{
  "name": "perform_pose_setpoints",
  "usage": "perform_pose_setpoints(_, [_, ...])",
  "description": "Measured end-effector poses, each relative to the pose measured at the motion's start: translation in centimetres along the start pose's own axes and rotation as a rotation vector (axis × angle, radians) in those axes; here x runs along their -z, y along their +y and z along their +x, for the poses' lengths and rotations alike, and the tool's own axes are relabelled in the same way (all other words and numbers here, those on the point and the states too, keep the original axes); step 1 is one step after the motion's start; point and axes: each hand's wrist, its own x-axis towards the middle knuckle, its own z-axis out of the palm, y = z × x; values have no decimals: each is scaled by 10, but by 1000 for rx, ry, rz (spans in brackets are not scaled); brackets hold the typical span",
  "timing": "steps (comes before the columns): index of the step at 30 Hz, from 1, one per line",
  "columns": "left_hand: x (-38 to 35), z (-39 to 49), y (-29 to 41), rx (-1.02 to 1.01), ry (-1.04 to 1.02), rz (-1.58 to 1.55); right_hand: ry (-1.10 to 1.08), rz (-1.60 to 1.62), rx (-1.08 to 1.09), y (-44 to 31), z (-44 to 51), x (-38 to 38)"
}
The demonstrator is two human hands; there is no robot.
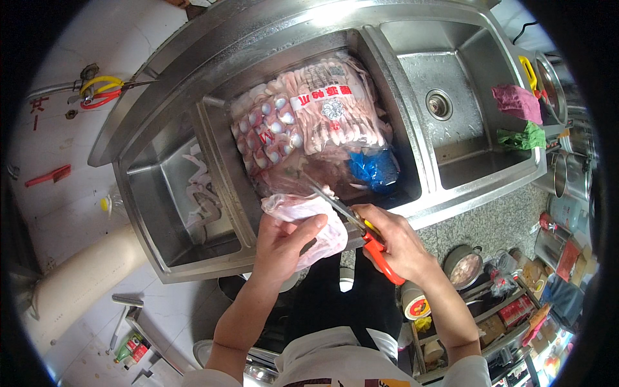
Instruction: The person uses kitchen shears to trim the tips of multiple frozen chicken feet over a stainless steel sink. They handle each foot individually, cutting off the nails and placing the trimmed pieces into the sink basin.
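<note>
My left hand (285,244) grips a pale, skin-covered piece of raw meat (333,234), probably poultry, over the front edge of the middle basin. Scissors (346,210) with red and yellow handles are in my right hand (399,242). Their blades point up and left, across the upper edge of the meat; whether they cut into it cannot be told. Beyond, the middle basin (406,121) holds a clear printed bag of chicken feet (338,106), a second clear bag of raw meat with round whitish ends (268,126), and crumpled blue plastic (372,169).
Raw poultry pieces (203,188) lie in the left basin (159,193). The right basin (464,121) has a drain; pink (517,104) and green cloths (522,136) hang over its rim. More scissors (101,89) hang by the wall pipe. A pot (463,266) stands at lower right.
</note>
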Motion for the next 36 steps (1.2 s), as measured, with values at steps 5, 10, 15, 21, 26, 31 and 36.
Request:
perform_pose_setpoints(5, [1, 0, -2, 16, 53, 23, -34, 66, -105, -2, -1, 2])
perform_pose_setpoints(10, [8, 0, -4, 79, 14, 105, 57, 152, -271, 4, 3, 3])
perform_pose_setpoints(15, [5, -3, -5, 161, 153, -129, 106, 134, -238, 17, 12, 11])
perform_pose_setpoints(21, [12, 2, 0, 212, 206, -252, 30, 424, -246, 27, 8, 11])
perform_pose_setpoints(26, [16, 1, -5, 114, 146, -61, 34, 90, -102, 24, 3, 7])
perform_pose_setpoints(31, [18, -1, -6, 94, 95, -12, 72, -229, 42, 14, 4, 10])
perform_pose_setpoints(36, [18, -1, -6, 68, 21, 62, 59, -523, 166, 3, 5, 12])
